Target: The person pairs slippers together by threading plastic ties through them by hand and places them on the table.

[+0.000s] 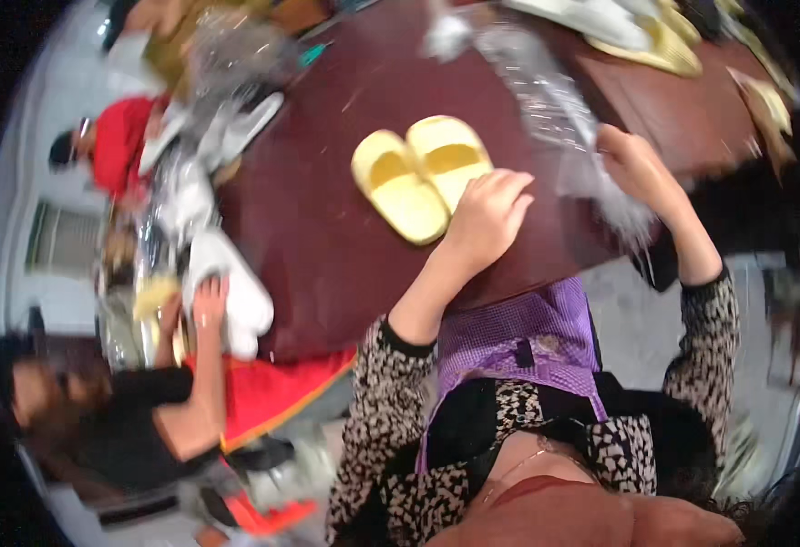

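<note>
Slippers: yellow pair (421,175) lying side by side on the dark red tabletop (327,237), just beyond our left hand.
Left hand (486,214): fingers spread narrow, resting on the nearer slipper's edge.
Right hand (635,164): closed on a clear plastic bag (555,109).
Handling: we judge them light, soft, easily pinched at the strap.
Far side: another person's hand (209,301) on white slippers (236,292).

slippers (423,175) on table (327,246), left hand (487,214) touching them, plastic bag (555,109) to their right
</note>
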Tool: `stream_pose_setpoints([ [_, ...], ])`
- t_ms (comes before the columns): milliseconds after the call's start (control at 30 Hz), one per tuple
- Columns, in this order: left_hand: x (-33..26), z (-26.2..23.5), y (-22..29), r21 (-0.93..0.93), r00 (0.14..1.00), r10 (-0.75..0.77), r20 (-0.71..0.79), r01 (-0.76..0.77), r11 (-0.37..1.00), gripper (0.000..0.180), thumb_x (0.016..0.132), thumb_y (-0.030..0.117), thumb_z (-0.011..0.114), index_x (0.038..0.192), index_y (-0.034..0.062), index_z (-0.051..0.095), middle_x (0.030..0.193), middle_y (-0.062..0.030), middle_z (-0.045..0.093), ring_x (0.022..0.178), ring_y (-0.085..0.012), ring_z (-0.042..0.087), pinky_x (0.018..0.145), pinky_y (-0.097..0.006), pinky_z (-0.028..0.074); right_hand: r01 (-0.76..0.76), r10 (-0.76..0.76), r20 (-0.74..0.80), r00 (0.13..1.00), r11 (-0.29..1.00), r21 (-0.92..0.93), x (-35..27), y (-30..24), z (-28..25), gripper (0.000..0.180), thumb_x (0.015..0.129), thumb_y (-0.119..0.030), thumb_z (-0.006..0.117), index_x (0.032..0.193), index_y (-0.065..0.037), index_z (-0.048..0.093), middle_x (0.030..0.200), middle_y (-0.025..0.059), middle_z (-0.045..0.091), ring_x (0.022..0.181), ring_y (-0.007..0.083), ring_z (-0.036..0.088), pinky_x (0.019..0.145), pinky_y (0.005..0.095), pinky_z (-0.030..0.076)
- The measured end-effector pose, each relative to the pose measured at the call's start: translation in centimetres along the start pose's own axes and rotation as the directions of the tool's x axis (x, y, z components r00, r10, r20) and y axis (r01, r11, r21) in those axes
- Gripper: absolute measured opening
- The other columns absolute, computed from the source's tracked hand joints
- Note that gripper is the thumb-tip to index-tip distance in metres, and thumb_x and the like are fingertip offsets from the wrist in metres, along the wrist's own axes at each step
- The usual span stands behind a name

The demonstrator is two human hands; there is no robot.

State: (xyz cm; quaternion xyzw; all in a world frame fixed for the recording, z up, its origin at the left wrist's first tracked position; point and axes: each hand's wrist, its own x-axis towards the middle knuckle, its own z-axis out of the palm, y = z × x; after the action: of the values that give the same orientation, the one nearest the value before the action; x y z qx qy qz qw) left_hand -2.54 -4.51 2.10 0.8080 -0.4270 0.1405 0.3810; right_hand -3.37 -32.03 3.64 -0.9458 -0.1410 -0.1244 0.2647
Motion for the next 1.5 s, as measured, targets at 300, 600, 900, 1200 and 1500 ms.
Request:
stream_pose_setpoints([
  [300,4.9,6.3,5.0,-0.569,0.981,-0.181,0.073,0.190,0.800,0.024,0.083,-0.002,0.058,0.107,-0.0026,0.059,0.099,-0.0089,0.063,0.088,-0.0131,0.058,0.076,-0.024,0.049,-0.121,0.055,0.199,0.978,0.934,0.336,-3.7,-2.8,-3.1,0.012,0.077,-0.004,0.054,0.087,0.000,0.053,0.068,0.0119,0.057,0.065,0.0234,0.056,0.061,0.0344,0.045],
  [600,4.5,8.5,1.2,-0.617,0.982,-0.094,0.164,0.176,0.767,0.027,0.082,-0.001,0.060,0.109,-0.0027,0.057,0.096,-0.0081,0.063,0.077,-0.0133,0.060,0.071,-0.024,0.048,-0.320,0.149,0.301,0.942,0.672,0.668,-3.8,-3.6,-2.4,0.007,0.081,-0.003,0.054,0.087,-0.005,0.050,0.061,-0.0029,0.048,0.054,0.0068,0.042,0.049,0.0223,0.035],
  [900,3.7,6.5,0.2,-0.863,0.817,-0.565,0.118,0.366,0.349,0.008,0.088,0.005,0.057,0.093,-0.0015,0.058,0.086,-0.0085,0.063,0.073,-0.0150,0.060,0.068,-0.026,0.050,0.120,-0.155,-0.172,0.973,0.973,-0.198,-1.4,1.1,1.5,0.030,0.082,-0.008,0.055,0.111,0.000,0.050,0.114,0.0139,0.058,0.105,0.0283,0.055,0.086,0.0377,0.045],
  [1200,1.6,4.2,-0.9,-0.980,0.719,-0.681,0.142,0.198,0.004,0.006,0.090,0.006,0.053,0.086,0.0024,0.054,0.079,-0.0092,0.061,0.067,-0.0166,0.059,0.062,-0.032,0.053,-0.054,0.105,0.132,0.986,0.939,-0.338,2.1,3.6,4.2,0.045,0.084,-0.004,0.042,0.129,-0.001,0.044,0.144,0.0167,0.031,0.134,0.0365,0.027,0.107,0.0432,0.029],
  [1500,-3.9,-1.4,-0.5,-0.989,0.629,-0.768,0.115,0.142,-0.032,0.006,0.089,0.007,0.055,0.086,0.0010,0.056,0.072,-0.0073,0.059,0.056,-0.0148,0.055,0.051,-0.029,0.050,-0.026,0.053,0.051,0.997,0.906,-0.423,3.5,5.3,4.8,0.044,0.083,0.000,0.041,0.127,0.000,0.044,0.140,0.0176,0.037,0.129,0.0377,0.034,0.103,0.0434,0.033],
])
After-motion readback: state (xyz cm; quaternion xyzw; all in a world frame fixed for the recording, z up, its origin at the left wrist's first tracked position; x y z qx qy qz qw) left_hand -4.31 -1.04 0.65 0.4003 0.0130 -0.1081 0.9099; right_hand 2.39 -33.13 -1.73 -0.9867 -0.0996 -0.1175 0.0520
